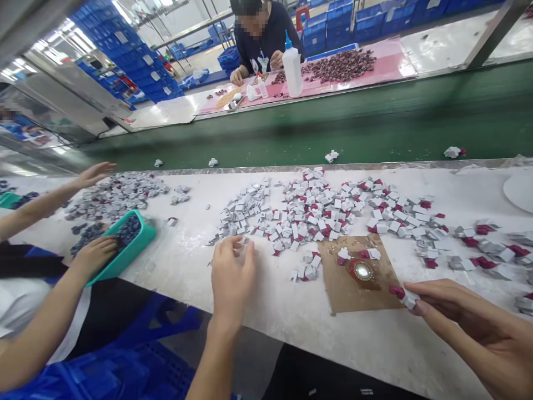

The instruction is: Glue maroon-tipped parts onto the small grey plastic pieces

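My right hand (pixel 470 322) pinches a small white and dark-red plastic piece (pixel 408 297) between thumb and fingertips, just past the right edge of a brown board (pixel 353 297). On that board sit a round, shiny-centred cap with a red-brown rim (pixel 362 271) in a wet-looking patch, and two white-and-red pieces (pixel 370 254). My left hand (pixel 233 272) is at the near edge of a pile of white and dark-red pieces (pixel 308 211), its fingers curled toward the thumb. A greyish bit shows between them, too small to name.
At left, another person's hands work by a teal tray (pixel 141 236) of dark pieces and a grey heap (pixel 120 194). A green conveyor belt (pixel 270 136) runs behind the white table, carrying a few pieces. Across it, a person sits near a white squeeze bottle (pixel 292 69).
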